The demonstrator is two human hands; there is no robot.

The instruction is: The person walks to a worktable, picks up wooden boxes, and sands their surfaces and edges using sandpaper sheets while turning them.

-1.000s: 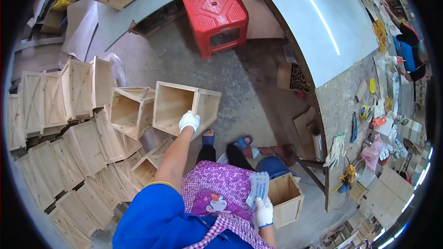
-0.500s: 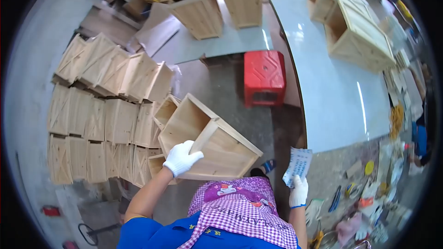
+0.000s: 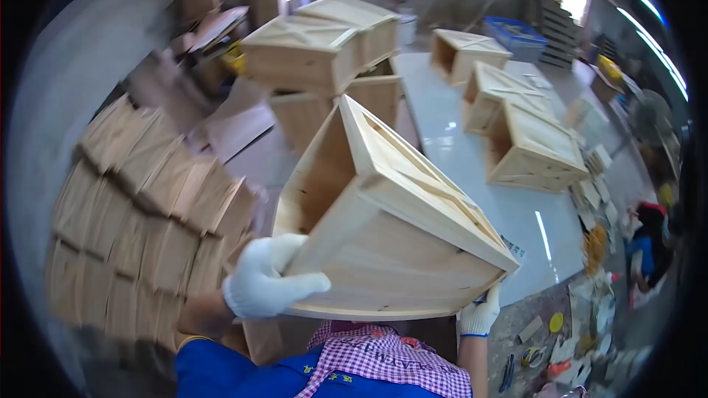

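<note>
A tapered wooden box [image 3: 413,250] is held up in front of my body, its open end facing the upper left. My left hand [image 3: 273,278], in a white glove, grips the rim at the near left corner. At the box's narrow right end is my gloved right hand [image 3: 481,314], its fingers partly hidden by the box. A printed paper packet [image 3: 513,248] pokes out behind that end, just above my right hand; how it is held is hidden.
Stacked wooden boxes [image 3: 140,228] fill the left side. More boxes [image 3: 535,149] stand on the pale table [image 3: 472,210] at the right, and others [image 3: 302,48] at the back. Tools and gloves lie at the lower right. A person [image 3: 649,250] is at the far right.
The box has been raised and turned across my front. My right hand has come to its narrow end, and the packet is now mostly hidden. The view has tilted up toward the back of the room.
</note>
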